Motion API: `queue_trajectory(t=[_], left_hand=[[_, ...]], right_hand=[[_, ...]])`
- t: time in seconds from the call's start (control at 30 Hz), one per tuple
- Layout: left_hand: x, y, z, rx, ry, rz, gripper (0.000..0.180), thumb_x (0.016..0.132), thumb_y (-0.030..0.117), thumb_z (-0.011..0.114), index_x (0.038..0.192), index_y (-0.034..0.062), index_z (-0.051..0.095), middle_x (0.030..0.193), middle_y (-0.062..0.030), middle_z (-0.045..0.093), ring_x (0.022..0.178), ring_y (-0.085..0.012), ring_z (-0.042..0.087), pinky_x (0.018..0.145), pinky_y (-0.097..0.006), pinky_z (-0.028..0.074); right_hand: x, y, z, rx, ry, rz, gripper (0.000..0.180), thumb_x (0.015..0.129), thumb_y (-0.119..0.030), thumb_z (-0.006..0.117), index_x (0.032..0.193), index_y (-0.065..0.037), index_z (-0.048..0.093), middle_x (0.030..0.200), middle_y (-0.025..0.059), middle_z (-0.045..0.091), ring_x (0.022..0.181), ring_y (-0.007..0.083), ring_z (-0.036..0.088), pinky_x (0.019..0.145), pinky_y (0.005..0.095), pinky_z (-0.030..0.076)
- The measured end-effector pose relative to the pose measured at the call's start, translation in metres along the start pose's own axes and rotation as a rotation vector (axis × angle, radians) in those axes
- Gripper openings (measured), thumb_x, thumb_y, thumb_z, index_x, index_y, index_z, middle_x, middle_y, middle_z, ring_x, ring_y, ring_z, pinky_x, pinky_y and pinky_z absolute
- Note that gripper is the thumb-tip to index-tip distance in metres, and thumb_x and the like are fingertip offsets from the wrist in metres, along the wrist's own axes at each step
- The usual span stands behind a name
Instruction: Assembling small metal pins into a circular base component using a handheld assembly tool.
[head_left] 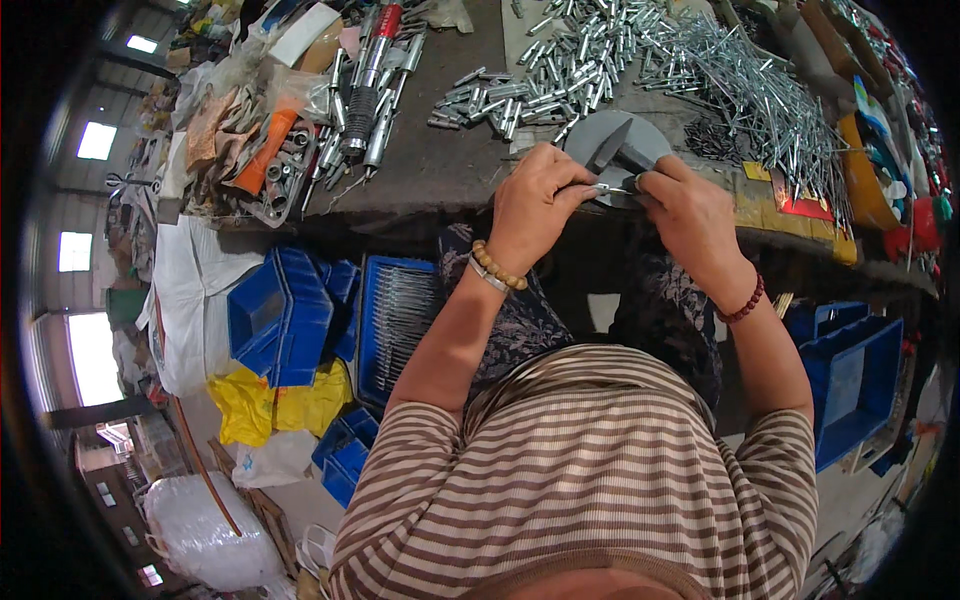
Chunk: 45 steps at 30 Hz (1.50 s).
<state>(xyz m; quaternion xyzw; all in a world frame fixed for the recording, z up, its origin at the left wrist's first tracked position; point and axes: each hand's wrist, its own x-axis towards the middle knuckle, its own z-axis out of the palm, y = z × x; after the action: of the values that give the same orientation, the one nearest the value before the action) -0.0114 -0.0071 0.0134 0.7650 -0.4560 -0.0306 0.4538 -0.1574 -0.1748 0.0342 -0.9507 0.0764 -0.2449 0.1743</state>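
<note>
Above the front edge of the workbench (pixel 420 170), my left hand (pixel 535 205) pinches a small, thin silver metal rod (pixel 610 189) between thumb and fingers. My right hand (pixel 692 215) is closed in a pinch at the rod's other end, its fingertips partly hiding it. Just behind both hands stands a round grey metal block (pixel 590 133) with a dark, blade-like upright piece (pixel 610 146) on it. A pile of short silver metal sleeves (pixel 570 85) lies beyond my hands. Long thin metal pins (pixel 745 95) are heaped to its right.
Left on the bench are a red-and-black tool (pixel 365 95), an orange-handled item (pixel 268 150) and loose sockets. Below stand blue bins (pixel 290 310), a blue tray of metal rods (pixel 400 320) and another blue bin (pixel 855 385) at right. A yellow container (pixel 868 180) sits at the bench's right.
</note>
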Motion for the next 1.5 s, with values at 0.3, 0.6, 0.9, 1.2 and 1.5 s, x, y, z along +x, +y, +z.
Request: queue_trajectory(t=[0.3,0.6,0.9,1.2,1.5], left_hand=[[0.001,0.0,-0.001,-0.1,-0.05,-0.013,0.01,0.081,0.002,0.077,0.09,0.0002,0.074,0.089,-0.0063,0.062,0.086,-0.0198,0.063,0.076,-0.03,0.048],[0.0,-0.005,0.003,-0.103,-0.024,0.043,0.01,0.08,0.0,0.077,0.089,0.0,0.073,0.089,-0.0063,0.062,0.086,-0.0197,0.063,0.076,-0.03,0.049],[-0.002,-0.005,0.002,-0.076,-0.008,0.043,0.012,0.08,0.003,0.078,0.091,0.0011,0.073,0.09,-0.0071,0.062,0.087,-0.0209,0.063,0.077,-0.031,0.049],[-0.004,-0.007,0.003,-0.043,0.012,0.058,0.013,0.081,0.008,0.079,0.092,0.004,0.073,0.091,-0.0068,0.063,0.087,-0.0235,0.064,0.077,-0.034,0.05],[-0.003,-0.006,0.002,-0.006,0.02,0.073,0.012,0.081,0.009,0.077,0.09,0.0047,0.071,0.092,-0.0081,0.063,0.086,-0.0281,0.064,0.076,-0.038,0.051]], right_hand=[[-0.006,-0.004,0.001,0.05,0.034,0.017,0.012,0.081,-0.011,0.075,0.091,-0.01,0.068,0.088,0.0081,0.059,0.08,0.0323,0.066,0.065,0.0432,0.052],[-0.032,0.084,-0.037,-0.255,0.148,0.51,0.021,0.087,-0.019,0.074,0.102,-0.006,0.068,0.104,0.0131,0.067,0.093,0.0377,0.066,0.078,0.0461,0.052],[-0.018,0.088,-0.027,-0.355,0.115,0.482,0.03,0.087,-0.02,0.075,0.11,-0.003,0.067,0.107,0.0143,0.068,0.097,0.0381,0.067,0.081,0.0464,0.054],[-0.003,0.031,-0.013,0.188,0.086,0.411,0.033,0.082,-0.008,0.074,0.112,0.001,0.063,0.098,0.0165,0.069,0.09,0.032,0.069,0.078,0.0381,0.053],[0.014,-0.013,0.024,0.524,0.047,0.224,0.051,0.078,0.007,0.072,0.126,-0.006,0.056,0.092,0.0122,0.071,0.084,0.0298,0.071,0.074,0.0362,0.054]])
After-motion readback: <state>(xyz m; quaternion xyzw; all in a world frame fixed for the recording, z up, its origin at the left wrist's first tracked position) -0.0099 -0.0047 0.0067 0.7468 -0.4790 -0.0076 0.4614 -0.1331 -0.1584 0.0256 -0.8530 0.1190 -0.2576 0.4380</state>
